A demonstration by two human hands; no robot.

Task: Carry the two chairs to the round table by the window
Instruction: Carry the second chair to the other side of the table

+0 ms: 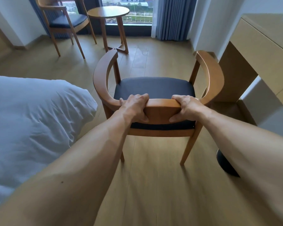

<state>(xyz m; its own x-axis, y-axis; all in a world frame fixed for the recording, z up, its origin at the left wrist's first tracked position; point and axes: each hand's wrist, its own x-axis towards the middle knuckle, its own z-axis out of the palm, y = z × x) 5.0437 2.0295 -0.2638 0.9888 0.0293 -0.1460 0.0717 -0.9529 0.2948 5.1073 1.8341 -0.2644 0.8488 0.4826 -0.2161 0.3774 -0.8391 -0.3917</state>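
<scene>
To the left of the left hand lies a bed point(31, 115) with a rumpled white cover, its edge near the forearm. Ahead of that hand and further left stands the far chair point(65, 22), wooden with a dark seat, just beside the round table point(108, 11) at the window point(134, 10). The table stands ahead of both hands, well apart from them.

The left hand point(134, 107) is clamped on the top rail of the near chair point(155, 90), fingers curled over the front edge, thumb pressed on the back face. The chair's dark seat and curved arms extend away from both hands, toward the table. Whether its legs touch the wooden floor point(153, 185) cannot be told.

The right hand point(186, 108) is clamped on the same rail, just beside the left, in a matching grip. To its right is a pale desk point(260, 51); below the right forearm, a dark round object point(225, 165) rests on the floor.
</scene>
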